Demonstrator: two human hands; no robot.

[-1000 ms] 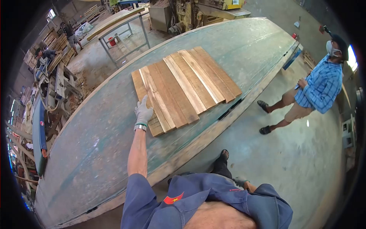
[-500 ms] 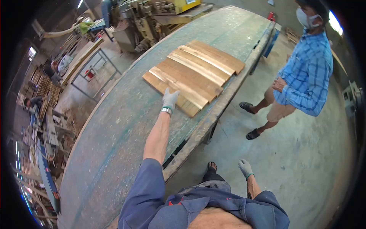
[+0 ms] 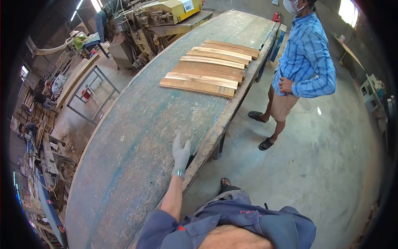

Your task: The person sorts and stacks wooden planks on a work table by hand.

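While the long green bench (image 3: 137,137) fills most of the view, its worn top is seen running from the near left corner up to the far right; a yellow machine (image 3: 166,16) is set just beyond its far edge, and a metal frame table (image 3: 89,93) stands on the floor to its left; a person in a blue checked shirt (image 3: 304,58) is seen standing on the concrete floor (image 3: 315,166) beside the bench's right edge, one hand held at the hip. Boards (image 3: 209,68) are laid side by side in a flat row on the far half of the bench, close to its right edge, the nearest one lying crosswise to the bench's length. The left hand (image 3: 181,152), gloved in grey, is stretched out flat above the bench's right edge, fingers extended and spread a little; nothing is gripped by it, and it is kept well apart from the boards, with bare bench top between them. The right hand is not seen, being out of view below the blue work jacket (image 3: 244,224); the state of its grip cannot be told.
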